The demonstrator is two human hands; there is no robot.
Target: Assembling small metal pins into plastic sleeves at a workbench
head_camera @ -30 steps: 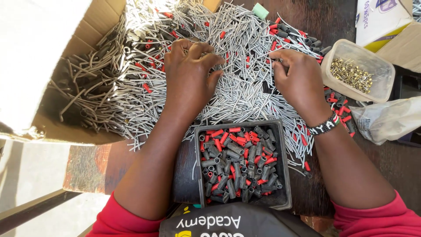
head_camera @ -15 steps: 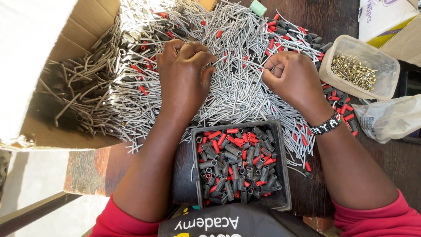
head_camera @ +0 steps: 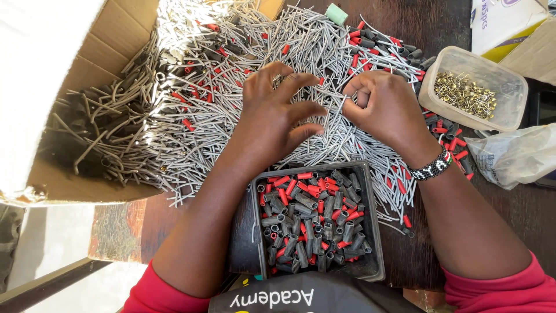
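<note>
A big heap of thin grey rods [head_camera: 231, 116] with red and dark grey sleeves mixed in covers the dark wooden table [head_camera: 440, 23]. My left hand [head_camera: 272, 119] lies on the heap with its fingers spread toward the right hand. Its thumb and forefinger curl around something small that I cannot make out. My right hand [head_camera: 385, 110] is curled just to the right, pinching a thin grey rod at its fingertips. A beaded bracelet [head_camera: 435, 165] circles that wrist. Below both hands stands a black tray [head_camera: 370, 232] filled with short grey and red sleeves.
An open cardboard box [head_camera: 87, 69] lies at the left with rods spilling from it. A clear plastic tub [head_camera: 509, 110] of brass pins sits at the right, a crumpled plastic bag [head_camera: 515, 156] below it. A small green piece [head_camera: 336, 13] lies at the top.
Both hands have drawn closer together over the heap. My left hand's fingers have spread out toward the right hand, and my right hand has curled tighter.
</note>
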